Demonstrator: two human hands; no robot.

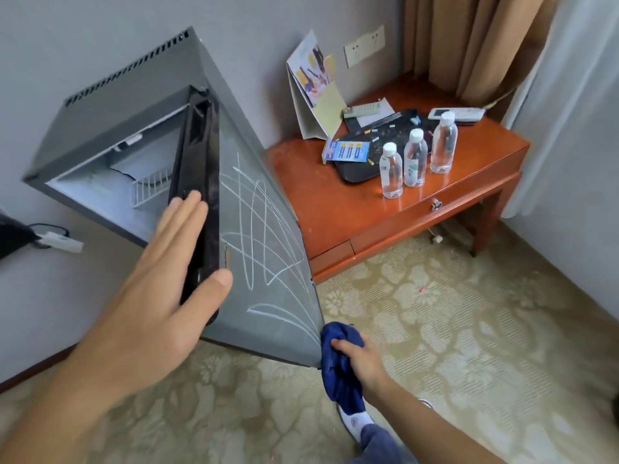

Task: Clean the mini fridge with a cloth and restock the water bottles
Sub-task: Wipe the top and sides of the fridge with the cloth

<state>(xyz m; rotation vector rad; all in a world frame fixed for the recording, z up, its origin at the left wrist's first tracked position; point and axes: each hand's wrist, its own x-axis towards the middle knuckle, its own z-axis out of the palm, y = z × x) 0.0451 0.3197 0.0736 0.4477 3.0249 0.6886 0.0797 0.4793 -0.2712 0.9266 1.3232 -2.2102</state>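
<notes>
Grey metal mini fridge [110,128] door [264,249] open, chalk-scribbled, left hand [160,289] flat on its edge, right hand [360,360] gripping blue cloth [338,363] at door corner, three clear plastic water bottles [415,159] on orange wooden table [335,202] right of fridge.

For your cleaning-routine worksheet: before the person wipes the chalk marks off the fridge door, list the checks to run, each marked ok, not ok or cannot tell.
1. Cloth in right hand: ok, gripped.
2. Door steadied: ok, left hand flat on its edge.
3. Cloth at the marks: not ok, it sits at the door's lower corner.
4. Cloth damp: cannot tell.
5. Bottles out of the way: ok, three stand on the table.
6. Fridge inside clean: cannot tell.
</notes>
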